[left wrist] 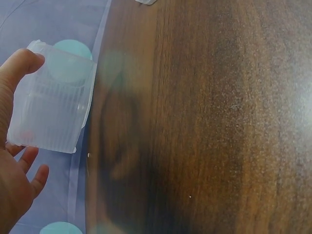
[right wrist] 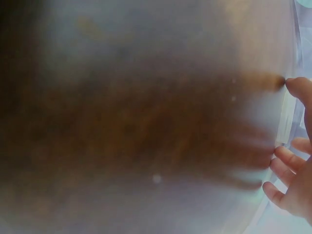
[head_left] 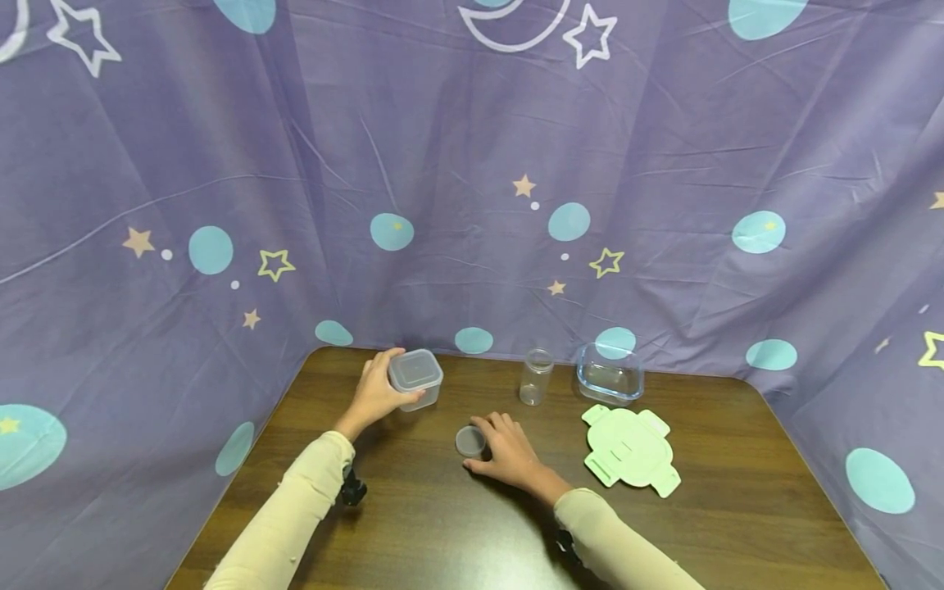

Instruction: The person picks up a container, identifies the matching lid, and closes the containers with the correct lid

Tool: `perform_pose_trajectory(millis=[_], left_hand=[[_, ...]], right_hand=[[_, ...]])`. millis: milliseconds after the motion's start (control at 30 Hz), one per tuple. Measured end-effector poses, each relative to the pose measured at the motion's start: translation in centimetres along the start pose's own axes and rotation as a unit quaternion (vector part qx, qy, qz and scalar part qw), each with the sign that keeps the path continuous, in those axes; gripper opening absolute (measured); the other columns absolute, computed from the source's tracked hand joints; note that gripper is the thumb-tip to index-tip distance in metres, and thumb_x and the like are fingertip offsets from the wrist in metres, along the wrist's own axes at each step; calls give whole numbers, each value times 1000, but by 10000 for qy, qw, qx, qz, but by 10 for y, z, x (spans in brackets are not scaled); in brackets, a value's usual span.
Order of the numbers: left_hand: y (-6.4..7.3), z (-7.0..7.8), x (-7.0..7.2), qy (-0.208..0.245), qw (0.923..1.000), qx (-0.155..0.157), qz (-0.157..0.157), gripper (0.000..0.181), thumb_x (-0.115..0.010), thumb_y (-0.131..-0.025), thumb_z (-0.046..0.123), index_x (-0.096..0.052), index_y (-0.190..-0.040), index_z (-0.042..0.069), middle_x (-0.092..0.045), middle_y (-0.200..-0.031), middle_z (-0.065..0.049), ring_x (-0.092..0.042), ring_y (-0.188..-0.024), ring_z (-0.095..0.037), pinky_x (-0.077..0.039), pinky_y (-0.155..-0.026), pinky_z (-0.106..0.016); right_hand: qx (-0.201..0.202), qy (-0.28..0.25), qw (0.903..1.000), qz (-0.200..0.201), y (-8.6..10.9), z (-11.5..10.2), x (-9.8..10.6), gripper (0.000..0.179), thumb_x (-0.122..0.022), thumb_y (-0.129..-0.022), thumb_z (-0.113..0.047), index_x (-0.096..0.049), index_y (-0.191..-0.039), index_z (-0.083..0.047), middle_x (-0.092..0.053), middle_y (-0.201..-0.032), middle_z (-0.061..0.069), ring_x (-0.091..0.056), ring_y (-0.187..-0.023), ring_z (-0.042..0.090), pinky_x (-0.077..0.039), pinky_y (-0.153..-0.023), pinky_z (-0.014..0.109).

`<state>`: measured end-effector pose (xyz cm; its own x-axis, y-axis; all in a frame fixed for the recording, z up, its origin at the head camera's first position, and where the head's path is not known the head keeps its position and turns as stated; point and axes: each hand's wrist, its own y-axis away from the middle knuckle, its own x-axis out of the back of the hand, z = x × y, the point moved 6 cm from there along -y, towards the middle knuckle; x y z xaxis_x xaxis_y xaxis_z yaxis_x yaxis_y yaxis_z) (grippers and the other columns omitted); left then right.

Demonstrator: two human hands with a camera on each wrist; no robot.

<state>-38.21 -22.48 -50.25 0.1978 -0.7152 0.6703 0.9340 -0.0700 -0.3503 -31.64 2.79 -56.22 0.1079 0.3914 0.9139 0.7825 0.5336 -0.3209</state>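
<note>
My left hand (head_left: 378, 397) grips a clear plastic food container (head_left: 416, 385) with its lid on, slightly tilted over the table's back left. In the left wrist view the thumb lies along one side of the container (left wrist: 53, 100), and other fingers are partly hidden behind it. Low at the table's middle, my right hand (head_left: 509, 452) has its thumb and fingers about the right side of a small round translucent lid (head_left: 469, 442). Fingertips of the right hand (right wrist: 292, 161) come right down to the wood in the right wrist view, spread around the lid's pale edge.
Behind the right hand stands a clear cylindrical jar (head_left: 535, 378). To its right is a rectangular glass container (head_left: 610, 381), with a light green snap lid (head_left: 630, 447) lying before it. A purple patterned curtain (head_left: 472, 205) borders the wooden table (head_left: 413, 524) at the back and sides.
</note>
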Motion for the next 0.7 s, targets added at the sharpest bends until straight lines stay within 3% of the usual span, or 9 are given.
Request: perform_pose_trajectory(millis=[700], left_hand=[[2, -11, -6, 366, 9991, -42, -216, 98, -98, -60, 20, -51, -145, 5, -60, -130, -19, -51, -114, -36, -43, -95, -43]], right_hand=[[-48, -12, 9999, 134, -3, 0, -1, 73, -81, -79, -52, -61, -136, -10, -64, -117, 5, -54, -99, 21, -43, -78, 31]])
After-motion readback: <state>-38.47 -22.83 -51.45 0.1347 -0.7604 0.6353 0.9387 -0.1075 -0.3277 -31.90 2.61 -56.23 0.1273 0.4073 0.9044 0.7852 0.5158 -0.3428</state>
